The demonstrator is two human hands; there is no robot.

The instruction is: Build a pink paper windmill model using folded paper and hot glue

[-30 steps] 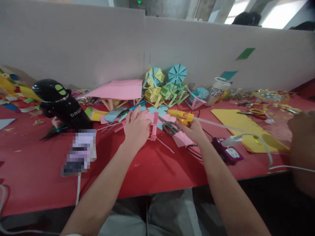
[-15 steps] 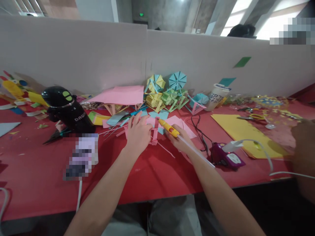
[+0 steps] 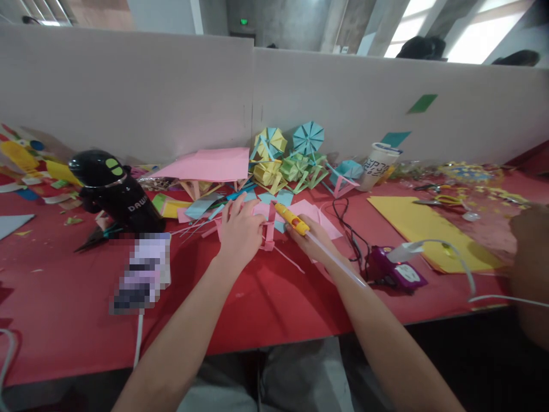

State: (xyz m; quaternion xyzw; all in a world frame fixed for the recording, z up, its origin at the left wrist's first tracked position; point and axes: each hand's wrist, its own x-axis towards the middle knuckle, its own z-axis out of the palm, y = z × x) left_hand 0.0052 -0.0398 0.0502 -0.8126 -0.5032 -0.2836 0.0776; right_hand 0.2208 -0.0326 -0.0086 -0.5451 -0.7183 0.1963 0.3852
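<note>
My right hand is closed round a yellow hot glue gun. A long clear glue stick runs out of its back end over my wrist. The gun's nozzle points at the top of a small pink paper frame; whether it touches cannot be made out. My left hand grips the frame from its left side, thumb against it and fingers reaching over it. The palm hides much of the frame. A thin pink paper strip trails from the frame on the red table.
A black flask and a phone with a cable lie left. Paper umbrellas stand behind, beside a paper cup. At right are a purple power adapter, yellow sheets, scissors and another person's arm.
The glue gun and my right hand have shifted slightly up and left near the frame. My left hand keeps its hold. The whole view has moved a little.
</note>
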